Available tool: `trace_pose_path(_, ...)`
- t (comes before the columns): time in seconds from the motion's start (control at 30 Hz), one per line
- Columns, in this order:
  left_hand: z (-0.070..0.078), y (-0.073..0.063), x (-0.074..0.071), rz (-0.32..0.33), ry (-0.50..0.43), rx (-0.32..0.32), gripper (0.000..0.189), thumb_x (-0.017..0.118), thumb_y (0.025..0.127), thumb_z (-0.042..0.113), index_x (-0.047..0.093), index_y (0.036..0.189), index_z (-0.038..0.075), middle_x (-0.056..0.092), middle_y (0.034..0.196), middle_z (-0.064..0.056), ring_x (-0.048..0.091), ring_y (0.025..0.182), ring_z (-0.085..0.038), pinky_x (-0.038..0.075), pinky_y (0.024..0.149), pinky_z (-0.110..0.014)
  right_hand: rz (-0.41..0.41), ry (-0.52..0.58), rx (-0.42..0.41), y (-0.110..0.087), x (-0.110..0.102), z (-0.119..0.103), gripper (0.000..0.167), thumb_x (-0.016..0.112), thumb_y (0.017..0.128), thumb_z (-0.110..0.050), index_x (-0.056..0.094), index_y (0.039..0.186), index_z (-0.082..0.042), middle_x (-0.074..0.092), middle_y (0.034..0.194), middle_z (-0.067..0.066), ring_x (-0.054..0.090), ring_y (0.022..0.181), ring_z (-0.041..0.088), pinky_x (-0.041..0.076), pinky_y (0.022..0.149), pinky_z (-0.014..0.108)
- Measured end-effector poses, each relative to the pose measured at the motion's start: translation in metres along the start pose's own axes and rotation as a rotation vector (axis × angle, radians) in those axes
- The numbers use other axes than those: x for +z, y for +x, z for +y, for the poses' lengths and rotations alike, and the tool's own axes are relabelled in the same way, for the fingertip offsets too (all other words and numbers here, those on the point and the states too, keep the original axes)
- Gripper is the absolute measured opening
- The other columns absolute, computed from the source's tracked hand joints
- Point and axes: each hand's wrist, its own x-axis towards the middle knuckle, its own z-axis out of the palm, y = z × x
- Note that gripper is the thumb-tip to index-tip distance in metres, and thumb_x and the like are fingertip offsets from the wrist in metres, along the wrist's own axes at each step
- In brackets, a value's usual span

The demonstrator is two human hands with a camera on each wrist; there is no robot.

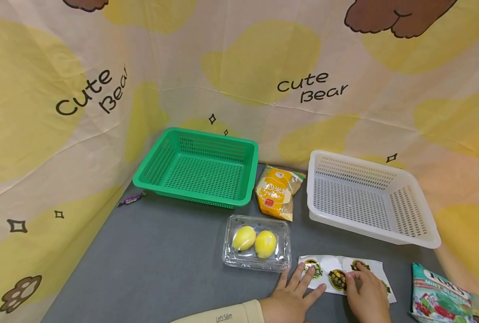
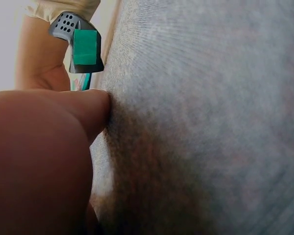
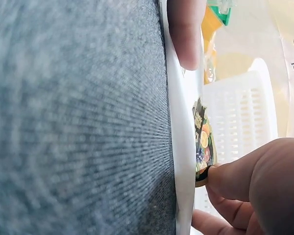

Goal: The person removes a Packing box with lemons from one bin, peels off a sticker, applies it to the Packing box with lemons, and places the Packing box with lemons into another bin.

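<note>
A white sheet of round black-and-gold stickers [image 1: 332,262] lies on the grey table, close in front of me. My left hand [image 1: 288,299] is spread flat, its fingertips over the sheet's left end and the table beside it. With thumb and finger, my right hand [image 1: 369,296] pinches the edge of one sticker [image 3: 204,142] in the middle of the sheet. In the right wrist view that sticker stands raised from the white backing, fruit printed on its face. The left wrist view shows mostly the thumb [image 2: 95,110] against the tabletop.
Beyond the left hand sits a clear plastic box [image 1: 233,259] holding two lemons [image 1: 265,244]. Behind are a green basket [image 1: 196,196], an orange bag [image 1: 275,193] and a white basket [image 1: 368,231]. A Fox's candy bag [image 1: 441,294] lies right, a purple-wrapped candy [image 1: 132,198] far left.
</note>
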Motion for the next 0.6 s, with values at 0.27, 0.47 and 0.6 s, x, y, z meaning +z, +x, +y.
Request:
trace_pose_path(0.27, 0.0013, 0.004, 0.0077, 0.028, 0.033, -0.015, 0.098, 0.048, 0.095, 0.081, 0.001, 0.17, 0.04, -0.011, 0.177, -0.003, -0.013, 0.161, -0.029, 0.019, 0.124, -0.054, 0.036, 0.01, -0.026, -0.0001, 0.0008, -0.0002, 0.014, 0.065, 0.1, -0.008, 0.068, 0.093, 0.005, 0.054, 0.143, 0.038, 0.045, 0.131, 0.062, 0.025, 0.111, 0.071)
trace_pose_path(0.47, 0.0007, 0.002, 0.0062, 0.02, 0.006, -0.013, 0.099, 0.048, 0.095, 0.082, 0.0, 0.171, 0.04, -0.012, 0.177, -0.003, -0.016, 0.161, -0.029, 0.018, 0.124, -0.055, 0.039, 0.012, -0.013, 0.0028, -0.0009, -0.0013, 0.015, 0.062, 0.101, -0.004, 0.067, 0.093, 0.008, 0.055, 0.141, 0.04, 0.047, 0.129, 0.064, 0.029, 0.109, 0.071)
trace_pose_path(0.6, 0.0011, 0.0036, 0.0078, 0.023, 0.025, -0.024, 0.1, 0.047, 0.094, 0.084, 0.0, 0.17, 0.041, -0.012, 0.177, -0.003, -0.017, 0.16, -0.029, 0.018, 0.124, -0.054, 0.0, 0.053, 0.095, 0.0075, -0.0075, -0.0011, 0.022, 0.052, 0.105, -0.007, 0.064, 0.103, 0.012, 0.051, 0.145, 0.04, 0.047, 0.134, 0.06, 0.034, 0.108, 0.069)
